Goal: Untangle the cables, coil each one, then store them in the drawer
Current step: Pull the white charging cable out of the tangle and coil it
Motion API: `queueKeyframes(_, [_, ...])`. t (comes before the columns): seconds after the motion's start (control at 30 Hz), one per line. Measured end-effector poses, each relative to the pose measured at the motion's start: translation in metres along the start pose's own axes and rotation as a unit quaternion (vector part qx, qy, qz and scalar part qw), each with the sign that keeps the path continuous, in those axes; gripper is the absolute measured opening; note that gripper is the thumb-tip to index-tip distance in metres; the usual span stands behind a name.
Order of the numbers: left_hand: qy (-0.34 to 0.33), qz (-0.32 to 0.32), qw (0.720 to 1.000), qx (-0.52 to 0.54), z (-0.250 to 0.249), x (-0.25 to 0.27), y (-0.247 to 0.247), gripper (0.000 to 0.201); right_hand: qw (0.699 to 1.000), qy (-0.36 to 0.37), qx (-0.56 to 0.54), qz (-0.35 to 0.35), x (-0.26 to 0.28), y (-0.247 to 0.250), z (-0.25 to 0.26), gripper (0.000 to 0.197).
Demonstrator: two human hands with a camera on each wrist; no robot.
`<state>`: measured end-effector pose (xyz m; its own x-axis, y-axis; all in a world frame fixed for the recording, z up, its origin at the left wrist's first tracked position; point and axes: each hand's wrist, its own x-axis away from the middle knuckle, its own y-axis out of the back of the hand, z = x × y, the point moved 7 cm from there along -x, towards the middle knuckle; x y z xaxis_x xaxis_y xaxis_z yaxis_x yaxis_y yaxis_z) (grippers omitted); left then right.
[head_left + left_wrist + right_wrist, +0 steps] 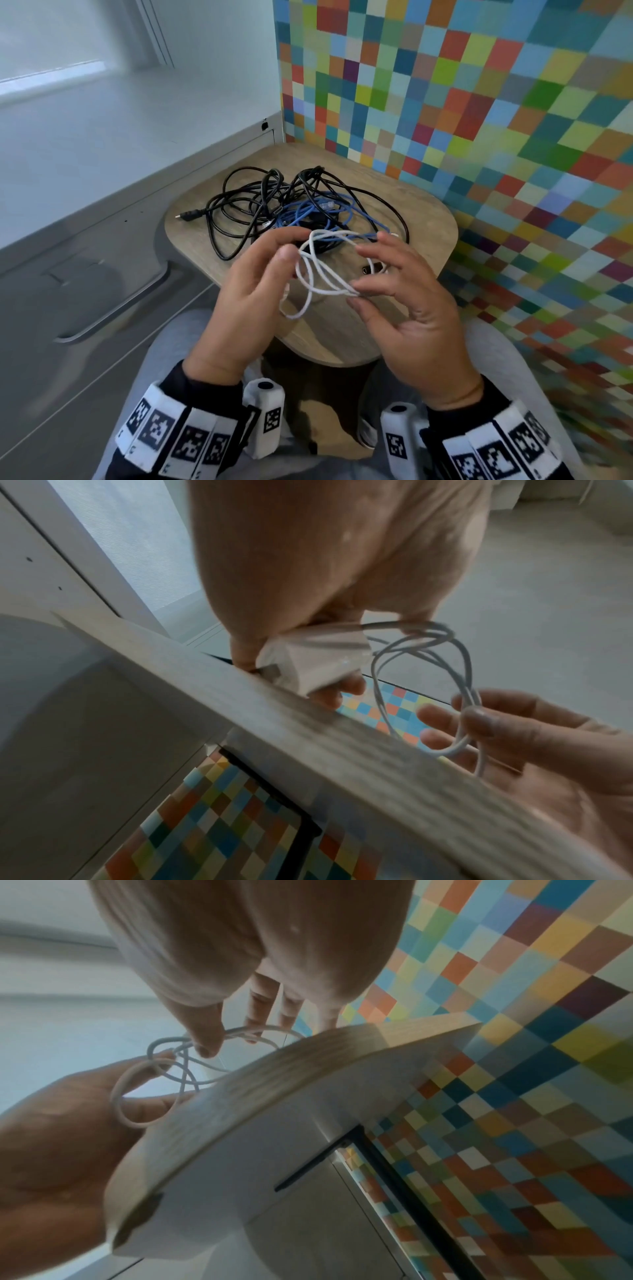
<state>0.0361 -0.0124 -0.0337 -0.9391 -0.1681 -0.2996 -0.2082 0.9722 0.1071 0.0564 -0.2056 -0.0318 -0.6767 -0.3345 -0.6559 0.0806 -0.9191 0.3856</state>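
Holding the white cable [318,274] above the table [435,219], my left hand [246,308] grips its charger block [318,656]. My right hand [411,308] pinches the loops. Black cables [239,205] and a blue cable [315,212] lie tangled behind.

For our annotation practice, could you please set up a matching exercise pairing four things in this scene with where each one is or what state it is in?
Things:
1. white cable
2. blue cable
3. black cables
4. white charger block

Places or states:
A. lying in a tangle on the wooden table, left and far side
B. gripped in the left hand
C. looped between both hands, pinched by the right hand
D. in the middle of the pile on the table, mixed with the black ones

Pairs: 1-C, 2-D, 3-A, 4-B
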Motion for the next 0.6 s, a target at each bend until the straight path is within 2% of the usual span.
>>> queueKeyframes(0.07, [0.008, -0.015, 0.998, -0.056, 0.001, 0.000, 0.000, 0.023, 0.999, 0.000, 0.036, -0.001, 0.000, -0.002, -0.003, 0.006])
queueKeyframes(0.13, [0.004, -0.030, 0.998, -0.062, -0.002, -0.001, 0.001, 0.008, 0.999, -0.021, 0.043, -0.013, 0.000, 0.000, -0.009, 0.006])
queueKeyframes(0.2, [-0.002, -0.032, 0.998, -0.062, -0.005, -0.001, 0.001, 0.017, 0.997, -0.068, 0.030, -0.028, 0.002, 0.002, -0.018, 0.013])
queueKeyframes(0.27, [-0.015, -0.022, 0.998, -0.057, -0.008, 0.000, 0.000, 0.026, 0.989, -0.139, -0.013, -0.049, 0.004, 0.004, -0.027, 0.028])
queueKeyframes(0.37, [-0.049, -0.026, 0.997, -0.063, -0.012, 0.001, -0.002, 0.032, 0.953, -0.241, -0.163, -0.089, 0.004, 0.003, -0.036, 0.065])
queueKeyframes(0.43, [-0.070, -0.031, 0.994, -0.082, -0.014, 0.002, -0.003, 0.030, 0.919, -0.278, -0.258, -0.105, 0.003, 0.002, -0.039, 0.080])
queueKeyframes(0.5, [-0.078, -0.038, 0.991, -0.099, -0.013, 0.001, -0.003, 0.025, 0.898, -0.293, -0.309, -0.107, 0.001, 0.003, -0.041, 0.084])
queueKeyframes(0.6, [-0.057, -0.060, 0.992, -0.094, -0.010, 0.001, -0.001, 0.020, 0.866, -0.300, -0.384, -0.114, 0.002, 0.003, -0.042, 0.078])
